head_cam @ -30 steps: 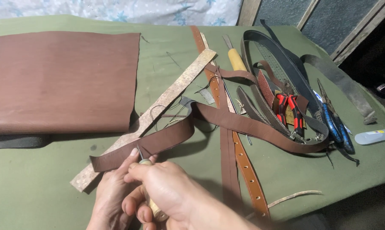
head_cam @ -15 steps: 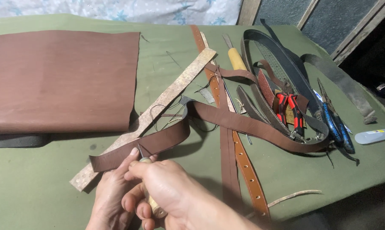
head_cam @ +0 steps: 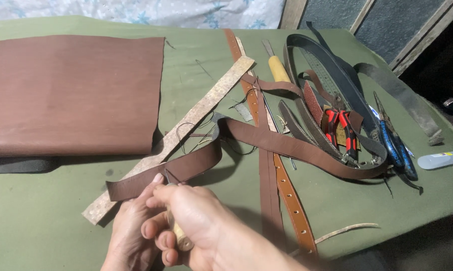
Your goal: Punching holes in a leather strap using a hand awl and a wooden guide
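A long brown leather strap [head_cam: 266, 143] loops across the green table, its near end [head_cam: 131, 183] raised at the bottom left. My left hand [head_cam: 131, 231] pinches that end from below, thumb on its edge. My right hand [head_cam: 196, 223] is closed around a wooden-handled tool [head_cam: 179, 236] whose thin metal tip [head_cam: 167, 176] touches the strap next to the left thumb. Both hands are close together at the bottom centre.
A large brown leather sheet [head_cam: 71, 93] lies at the left. A pale worn ruler [head_cam: 186, 128] runs diagonally. At the right lie belts [head_cam: 332, 65], a tan strap with holes [head_cam: 291, 200], red-handled pliers [head_cam: 339, 128], blue-handled pliers [head_cam: 392, 145], a yellow-handled tool [head_cam: 277, 68] and a small white bottle [head_cam: 439, 159].
The strap's near end has lifted slightly and my hands have edged up with it; the tool tip stays at the strap's edge.
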